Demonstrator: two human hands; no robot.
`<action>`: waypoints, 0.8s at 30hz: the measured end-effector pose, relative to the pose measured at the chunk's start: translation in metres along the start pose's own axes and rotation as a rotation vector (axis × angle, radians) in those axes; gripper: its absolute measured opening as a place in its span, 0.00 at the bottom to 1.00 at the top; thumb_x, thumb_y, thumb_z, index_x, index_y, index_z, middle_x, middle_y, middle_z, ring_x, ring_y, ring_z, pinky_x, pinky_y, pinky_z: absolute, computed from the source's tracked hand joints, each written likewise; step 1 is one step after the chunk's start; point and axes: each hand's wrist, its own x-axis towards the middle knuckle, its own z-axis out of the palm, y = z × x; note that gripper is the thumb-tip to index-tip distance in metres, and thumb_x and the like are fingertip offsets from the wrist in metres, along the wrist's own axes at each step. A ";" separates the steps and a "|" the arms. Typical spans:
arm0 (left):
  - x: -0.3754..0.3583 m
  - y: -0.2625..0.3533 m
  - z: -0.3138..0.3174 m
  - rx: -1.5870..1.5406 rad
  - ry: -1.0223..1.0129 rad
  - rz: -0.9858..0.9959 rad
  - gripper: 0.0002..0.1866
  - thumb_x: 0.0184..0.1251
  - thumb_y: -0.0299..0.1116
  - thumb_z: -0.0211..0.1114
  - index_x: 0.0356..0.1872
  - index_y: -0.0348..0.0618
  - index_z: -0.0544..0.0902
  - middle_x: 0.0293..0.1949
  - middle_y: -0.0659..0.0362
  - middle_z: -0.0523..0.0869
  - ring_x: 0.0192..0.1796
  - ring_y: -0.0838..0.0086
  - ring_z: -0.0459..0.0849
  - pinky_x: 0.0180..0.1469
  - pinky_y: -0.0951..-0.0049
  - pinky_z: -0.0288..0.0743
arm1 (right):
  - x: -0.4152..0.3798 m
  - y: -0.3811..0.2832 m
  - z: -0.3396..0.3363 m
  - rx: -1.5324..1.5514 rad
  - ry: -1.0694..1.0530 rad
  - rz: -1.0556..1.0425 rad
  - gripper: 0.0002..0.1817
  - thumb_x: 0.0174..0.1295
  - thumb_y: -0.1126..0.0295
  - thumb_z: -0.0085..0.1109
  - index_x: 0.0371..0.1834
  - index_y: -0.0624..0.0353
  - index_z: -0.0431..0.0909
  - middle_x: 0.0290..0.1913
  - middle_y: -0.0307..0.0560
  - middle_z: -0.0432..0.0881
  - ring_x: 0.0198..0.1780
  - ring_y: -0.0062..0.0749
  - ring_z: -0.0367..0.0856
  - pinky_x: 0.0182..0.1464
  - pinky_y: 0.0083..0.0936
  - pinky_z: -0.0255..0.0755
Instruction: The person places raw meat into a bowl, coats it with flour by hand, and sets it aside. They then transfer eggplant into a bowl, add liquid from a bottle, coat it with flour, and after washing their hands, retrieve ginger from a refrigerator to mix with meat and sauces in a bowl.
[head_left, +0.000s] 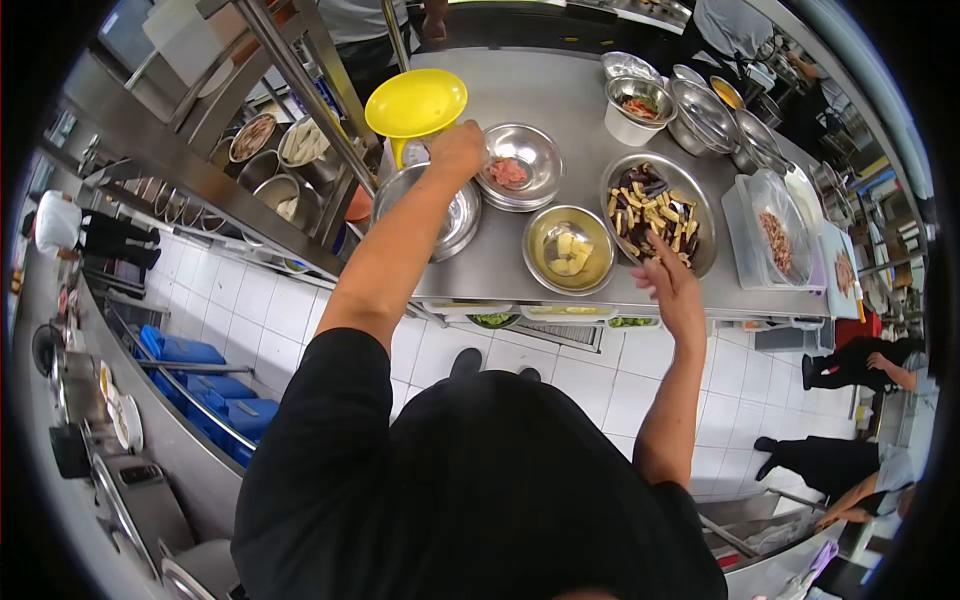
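My left hand (459, 151) is closed, between the lower right rim of a yellow plate (416, 102) and a steel bowl (537, 150) with pink raw meat pieces (508, 172). Its fingertips are hidden, so what they hold cannot be made out. Under my left forearm sits another shiny steel bowl (461, 222). My right hand (672, 290) is open, fingers apart, over the near edge of an oval steel tray (708, 220) of cut eggplant (655, 207). Left of that hand stands a steel bowl (538, 262) holding pale yellow pieces (568, 254).
A white tub (622, 125) topped by a bowl and several steel bowls (703, 115) stand at the back right. At right is a plastic box (742, 240) with a bagged reddish food. A metal shelf frame (290, 80) rises at left. Other people (868, 355) stand around.
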 end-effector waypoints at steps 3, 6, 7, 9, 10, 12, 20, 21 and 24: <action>0.013 0.001 -0.002 -0.075 0.016 -0.002 0.19 0.60 0.36 0.60 0.49 0.36 0.77 0.45 0.41 0.85 0.51 0.51 0.84 0.55 0.55 0.75 | -0.024 -0.001 0.008 -0.088 0.116 0.029 0.15 0.70 0.65 0.53 0.55 0.58 0.80 0.33 0.43 0.86 0.33 0.23 0.81 0.37 0.20 0.72; 0.015 -0.001 -0.008 -0.233 0.053 0.145 0.19 0.62 0.32 0.56 0.51 0.32 0.75 0.43 0.38 0.84 0.49 0.50 0.84 0.52 0.55 0.77 | -0.032 -0.010 0.021 -0.112 0.047 0.145 0.16 0.70 0.66 0.54 0.56 0.58 0.79 0.37 0.47 0.87 0.34 0.26 0.82 0.42 0.25 0.76; 0.011 0.000 -0.010 -0.309 0.020 0.138 0.19 0.61 0.33 0.57 0.51 0.32 0.74 0.43 0.38 0.84 0.49 0.49 0.84 0.52 0.55 0.77 | -0.031 -0.016 0.027 -0.146 0.016 0.158 0.16 0.70 0.66 0.54 0.56 0.58 0.79 0.39 0.48 0.86 0.34 0.27 0.82 0.43 0.26 0.76; 0.004 0.003 -0.019 -0.461 -0.023 0.114 0.21 0.60 0.33 0.59 0.52 0.31 0.73 0.42 0.38 0.85 0.48 0.48 0.84 0.52 0.54 0.76 | -0.030 -0.031 0.040 -0.175 0.046 0.081 0.16 0.69 0.66 0.55 0.58 0.57 0.78 0.44 0.50 0.86 0.38 0.29 0.82 0.44 0.26 0.76; -0.003 0.002 -0.028 -0.526 -0.065 0.119 0.22 0.59 0.32 0.60 0.53 0.30 0.72 0.40 0.39 0.85 0.39 0.52 0.87 0.44 0.57 0.80 | -0.028 -0.039 0.048 -0.168 0.108 -0.012 0.17 0.68 0.66 0.56 0.59 0.57 0.77 0.46 0.51 0.85 0.42 0.29 0.82 0.45 0.27 0.76; -0.029 -0.001 -0.043 -0.751 -0.188 0.048 0.24 0.62 0.32 0.58 0.60 0.37 0.72 0.31 0.48 0.86 0.20 0.67 0.84 0.26 0.67 0.80 | -0.025 -0.058 0.061 -0.080 0.139 -0.132 0.24 0.64 0.70 0.60 0.65 0.53 0.73 0.61 0.57 0.77 0.57 0.33 0.78 0.50 0.27 0.76; -0.201 -0.076 -0.070 -1.288 -0.204 -0.053 0.24 0.68 0.29 0.55 0.66 0.43 0.71 0.29 0.62 0.81 0.20 0.84 0.73 0.16 0.80 0.64 | -0.036 -0.092 0.127 0.045 -0.324 -0.257 0.31 0.46 0.83 0.71 0.58 0.56 0.78 0.61 0.51 0.76 0.50 0.31 0.83 0.49 0.26 0.81; -0.218 -0.089 -0.070 -1.255 -0.124 -0.107 0.22 0.69 0.30 0.56 0.64 0.42 0.72 0.29 0.62 0.81 0.20 0.85 0.73 0.16 0.80 0.64 | -0.043 -0.098 0.137 0.037 -0.377 -0.313 0.29 0.46 0.82 0.71 0.55 0.57 0.79 0.58 0.49 0.77 0.48 0.30 0.82 0.49 0.24 0.80; -0.273 -0.132 -0.089 -1.102 0.186 -0.217 0.17 0.69 0.32 0.60 0.56 0.41 0.76 0.29 0.62 0.82 0.21 0.83 0.74 0.19 0.79 0.66 | -0.059 -0.124 0.181 -0.008 -0.521 -0.530 0.24 0.45 0.77 0.74 0.49 0.58 0.81 0.51 0.45 0.81 0.45 0.29 0.82 0.49 0.22 0.78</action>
